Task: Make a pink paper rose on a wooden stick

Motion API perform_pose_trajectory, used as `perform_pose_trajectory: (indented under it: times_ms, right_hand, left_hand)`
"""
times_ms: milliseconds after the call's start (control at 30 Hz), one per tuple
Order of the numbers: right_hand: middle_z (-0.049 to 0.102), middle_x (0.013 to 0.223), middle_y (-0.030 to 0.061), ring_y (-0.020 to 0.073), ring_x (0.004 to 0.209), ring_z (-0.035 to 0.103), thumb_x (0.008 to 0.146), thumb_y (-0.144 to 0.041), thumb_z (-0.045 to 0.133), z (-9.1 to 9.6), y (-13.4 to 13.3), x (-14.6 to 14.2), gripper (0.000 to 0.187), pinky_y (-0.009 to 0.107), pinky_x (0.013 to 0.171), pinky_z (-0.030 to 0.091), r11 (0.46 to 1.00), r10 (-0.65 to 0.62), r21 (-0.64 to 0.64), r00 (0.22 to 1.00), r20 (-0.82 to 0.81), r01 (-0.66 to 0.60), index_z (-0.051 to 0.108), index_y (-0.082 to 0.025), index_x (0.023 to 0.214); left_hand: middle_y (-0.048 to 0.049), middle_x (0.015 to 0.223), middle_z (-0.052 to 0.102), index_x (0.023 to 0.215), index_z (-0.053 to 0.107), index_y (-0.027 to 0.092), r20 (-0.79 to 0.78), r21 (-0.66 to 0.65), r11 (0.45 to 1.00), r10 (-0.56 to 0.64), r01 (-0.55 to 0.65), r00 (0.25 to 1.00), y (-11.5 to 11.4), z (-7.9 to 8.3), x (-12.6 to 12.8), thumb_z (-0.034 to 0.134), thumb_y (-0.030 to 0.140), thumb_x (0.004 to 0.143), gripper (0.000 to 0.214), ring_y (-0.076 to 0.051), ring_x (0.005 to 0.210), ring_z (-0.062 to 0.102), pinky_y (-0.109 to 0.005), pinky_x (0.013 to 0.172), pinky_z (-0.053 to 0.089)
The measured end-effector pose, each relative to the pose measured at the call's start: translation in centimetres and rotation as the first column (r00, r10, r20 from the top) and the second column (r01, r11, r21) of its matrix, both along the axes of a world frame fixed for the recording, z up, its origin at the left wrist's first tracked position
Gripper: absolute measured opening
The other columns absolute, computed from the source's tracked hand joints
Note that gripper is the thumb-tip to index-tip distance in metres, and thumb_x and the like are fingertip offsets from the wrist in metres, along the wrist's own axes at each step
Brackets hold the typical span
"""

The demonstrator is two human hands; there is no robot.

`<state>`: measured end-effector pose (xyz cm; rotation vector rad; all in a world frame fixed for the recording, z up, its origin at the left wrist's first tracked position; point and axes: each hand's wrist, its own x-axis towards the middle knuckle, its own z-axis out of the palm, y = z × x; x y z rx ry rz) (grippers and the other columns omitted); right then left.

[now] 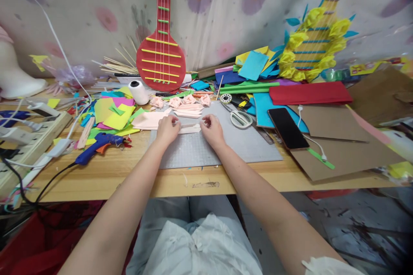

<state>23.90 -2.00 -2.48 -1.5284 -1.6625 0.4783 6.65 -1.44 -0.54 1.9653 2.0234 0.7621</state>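
Between my two hands a pale pink paper strip (189,129) stretches just above the grey cutting mat (219,150). My left hand (168,128) pinches its left end. At the other end my right hand (211,129) has thumb and fingers closed on the strip. Beyond them lie more pale pink strips (189,111) and a row of pink paper roses (189,99). A wider pink sheet (148,120) rests beside my left hand. Scissors (240,119) with pale handles lie to the right of my right hand.
A glue gun (101,146) lies at left, near a power strip (35,150). Coloured paper scraps (116,111) and a thread spool (138,92) stand behind. A red paper lute (161,62) leans at the back. A phone (288,129) rests on cardboard (348,154) at right.
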Motion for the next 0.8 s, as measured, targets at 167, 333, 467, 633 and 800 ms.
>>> perform_pose_trajectory:
  times_ms: [167,333,467,633,800]
  right_hand:
    - [0.053,0.101,0.006,0.019,0.096,0.044,0.073,-0.028,0.052,-0.1,-0.2,-0.5,0.033,0.031,0.086,0.034,0.993,0.108,0.017,0.967,0.23,-0.115,0.053,-0.02,0.105]
    - [0.051,0.104,0.008,0.0203,0.099,0.041,0.077,-0.026,0.049,0.1,-0.5,-0.8,0.034,0.032,0.087,0.033,0.991,0.132,-0.058,0.923,0.361,-0.119,0.051,-0.02,0.11]
    - [0.051,0.106,0.0082,0.0205,0.099,0.041,0.078,-0.026,0.049,0.3,-0.6,-0.8,0.033,0.032,0.086,0.033,0.99,0.142,-0.071,0.912,0.384,-0.125,0.051,-0.02,0.11]
    - [0.053,0.103,0.0075,0.0202,0.098,0.042,0.077,-0.026,0.049,0.0,-0.4,-0.7,0.033,0.031,0.087,0.033,0.991,0.132,-0.045,0.931,0.339,-0.124,0.053,-0.019,0.109]
    - [0.056,0.103,0.006,0.0181,0.096,0.044,0.075,-0.022,0.049,-0.5,0.1,-0.4,0.035,0.03,0.088,0.033,0.988,0.152,-0.031,0.952,0.267,-0.149,0.053,-0.017,0.11]
  left_hand:
    - [-0.006,0.09,0.063,0.087,0.06,0.019,-0.119,-0.229,0.969,-0.125,0.095,0.985,1.6,1.8,0.5,0.056,0.031,0.067,0.023,-0.019,0.086,0.055,-0.03,0.079,0.041]
    - [-0.0049,0.095,0.064,0.085,0.06,0.021,-0.15,-0.358,0.928,-0.168,0.104,0.974,2.4,2.9,0.9,0.061,0.028,0.059,0.027,-0.019,0.084,0.058,-0.027,0.07,0.043]
    - [-0.0026,0.085,0.066,0.084,0.061,0.021,-0.164,-0.442,0.892,-0.184,0.095,0.969,2.7,3.1,1.1,0.062,0.024,0.053,0.03,-0.016,0.072,0.059,-0.023,0.058,0.043]
    - [-0.0004,0.074,0.064,0.073,0.063,0.021,-0.126,-0.446,0.889,-0.174,0.101,0.977,2.3,3.4,1.3,0.061,0.021,0.054,0.019,-0.015,0.067,0.057,-0.024,0.057,0.042]
    - [-0.002,0.075,0.062,0.064,0.062,0.02,-0.1,-0.219,0.949,-0.254,0.228,0.962,1.4,2.4,1.0,0.057,0.021,0.058,0.008,-0.016,0.076,0.055,-0.026,0.068,0.042]
